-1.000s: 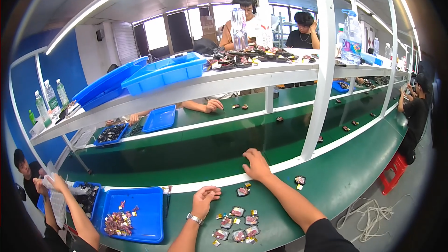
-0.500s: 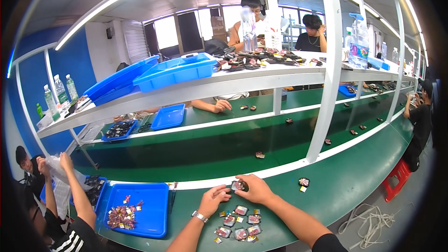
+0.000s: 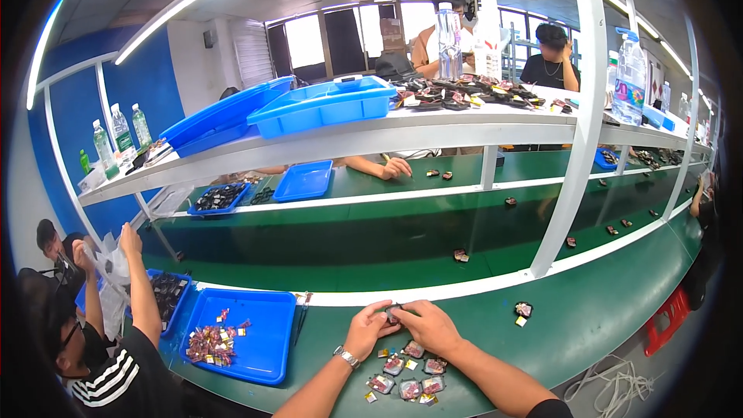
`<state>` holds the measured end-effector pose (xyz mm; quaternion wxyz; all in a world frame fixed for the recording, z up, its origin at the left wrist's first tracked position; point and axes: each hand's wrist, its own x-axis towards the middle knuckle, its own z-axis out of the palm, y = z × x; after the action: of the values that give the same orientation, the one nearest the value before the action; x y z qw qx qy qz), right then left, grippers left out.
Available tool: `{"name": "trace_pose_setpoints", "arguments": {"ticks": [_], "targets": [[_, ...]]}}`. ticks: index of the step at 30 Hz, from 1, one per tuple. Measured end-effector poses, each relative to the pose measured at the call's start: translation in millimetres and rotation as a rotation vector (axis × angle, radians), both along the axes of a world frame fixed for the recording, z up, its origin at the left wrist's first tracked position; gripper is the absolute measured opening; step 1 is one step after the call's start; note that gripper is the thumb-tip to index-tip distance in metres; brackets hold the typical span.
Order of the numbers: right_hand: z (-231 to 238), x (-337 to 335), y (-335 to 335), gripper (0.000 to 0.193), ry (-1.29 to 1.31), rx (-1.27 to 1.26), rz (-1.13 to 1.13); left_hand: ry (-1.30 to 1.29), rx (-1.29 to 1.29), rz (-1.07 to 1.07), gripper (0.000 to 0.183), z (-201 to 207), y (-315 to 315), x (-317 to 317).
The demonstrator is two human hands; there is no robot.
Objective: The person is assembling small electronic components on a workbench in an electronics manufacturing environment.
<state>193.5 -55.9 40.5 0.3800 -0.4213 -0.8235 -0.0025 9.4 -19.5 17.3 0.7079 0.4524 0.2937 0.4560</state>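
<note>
Now both hands, left hand [image 3: 368,330] and right hand [image 3: 428,327], have come together, pinching one small part [image 3: 393,313] near the tabletop's [image 3: 604,317] far edge, above the part pile [image 3: 406,375].

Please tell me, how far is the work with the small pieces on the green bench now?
Done, it seems: a few small pieces lie grouped on the green bench just below the hands. In hand: the left hand and the right hand meet on one small dark piece. Left, probably: many pieces in the blue tray, and one piece lying apart to the right.
</note>
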Motion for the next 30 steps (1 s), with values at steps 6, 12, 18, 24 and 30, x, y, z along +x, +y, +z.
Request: {"name": "trace_pose_setpoints", "arguments": {"ticks": [6, 12, 18, 24, 30], "targets": [[4, 5, 5, 0.027, 0.018, -0.047, 0.074, 0.125, 0.067, -0.027, 0.029, -3, -1, -1], [0, 11, 8, 0.016, 0.016, -0.102, 0.115, 0.187, 0.083, -0.097, 0.030, -3, 0, -1], [-3, 7, 7, 0.011, 0.187, -0.237, 0.088, 0.105, 0.096, -0.249, 0.038, 1, 2, -11], [-1, 11, 4, 0.014, 0.223, -0.271, 0.170, 0.161, 0.047, -0.247, 0.035, -4, 3, -9], [0, 8, 0, 0.013, 0.259, -0.238, 0.127, 0.065, 0.033, -0.223, 0.032, 0, 1, -7]]}}
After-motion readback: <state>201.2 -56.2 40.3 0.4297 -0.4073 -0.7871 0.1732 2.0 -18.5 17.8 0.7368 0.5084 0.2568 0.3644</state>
